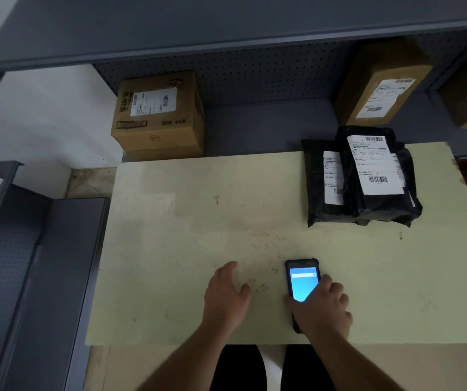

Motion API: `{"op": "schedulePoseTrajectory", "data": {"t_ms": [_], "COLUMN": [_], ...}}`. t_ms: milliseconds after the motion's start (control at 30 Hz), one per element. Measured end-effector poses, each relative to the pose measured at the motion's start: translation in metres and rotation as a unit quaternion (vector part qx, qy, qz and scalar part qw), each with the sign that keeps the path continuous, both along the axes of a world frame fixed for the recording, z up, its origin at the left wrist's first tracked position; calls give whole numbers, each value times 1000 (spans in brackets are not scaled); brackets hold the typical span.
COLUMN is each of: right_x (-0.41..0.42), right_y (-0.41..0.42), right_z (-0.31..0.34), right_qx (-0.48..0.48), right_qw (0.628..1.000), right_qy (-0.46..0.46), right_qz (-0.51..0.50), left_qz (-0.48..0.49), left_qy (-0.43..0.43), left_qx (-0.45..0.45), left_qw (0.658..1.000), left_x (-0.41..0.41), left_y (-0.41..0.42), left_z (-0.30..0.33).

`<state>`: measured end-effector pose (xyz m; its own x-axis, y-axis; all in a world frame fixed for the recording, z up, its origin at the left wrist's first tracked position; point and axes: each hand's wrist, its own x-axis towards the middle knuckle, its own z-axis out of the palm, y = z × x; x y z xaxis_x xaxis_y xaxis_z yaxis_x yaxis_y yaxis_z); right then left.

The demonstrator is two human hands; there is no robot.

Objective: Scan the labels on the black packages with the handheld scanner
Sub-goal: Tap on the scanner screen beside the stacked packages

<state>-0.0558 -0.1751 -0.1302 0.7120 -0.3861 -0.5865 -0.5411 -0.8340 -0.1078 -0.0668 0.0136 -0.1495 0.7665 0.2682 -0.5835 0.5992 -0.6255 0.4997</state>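
**Scanner under my right hand, black packages at the far corner**

My right hand (321, 303) lies over the lower half of the handheld scanner (302, 280), fingers curled around its right edge and thumb against its left side, so I am gripping it where it rests on the counter (170, 221). The scanner lies face up near the front edge, its screen lit blue and its top end pointing away from me. Whether it has lifted off the surface I cannot tell.

My left hand (226, 294) is just beside it to the left, open, palm down, fingers spread and holding nothing; it sits low over the pale counter, and I cannot tell whether it touches.

The black packages (367, 204) are stacked at the far right corner of the counter, well apart from both hands. The top one overlaps the one beneath, and each shows a white label (376, 165) with barcodes facing up.

Behind the counter, on a grey shelf (269, 125) backed by pegboard, a cardboard box (159, 117) stands on the left with its own white label, and a second brown box (382, 83) leans at the right.
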Motion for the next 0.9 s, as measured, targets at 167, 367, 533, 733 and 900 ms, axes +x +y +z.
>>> {"op": "schedulePoseTrajectory", "data": {"t_ms": [167,367,533,733,900], "right_x": [5,11,27,50,66], "right_y": [-1,-2,-1,5,7], "right_z": [13,31,54,91,122], "right_qx": [15,41,66,99,136], "right_qw": [1000,998,995,988,980], "right_qy": [-14,-39,-65,-106,-129], "right_qz": [10,24,39,48,66], "left_qz": [0,-16,-28,-32,-33], "left_qy": [-10,-27,-48,-83,-117], "left_qx": [-7,-1,8,18,20], "left_qw": [1000,1000,998,996,992], "left_x": [0,8,22,37,49], "left_y": [-3,-4,-2,-6,-12], "left_z": [8,22,43,70,96]}}
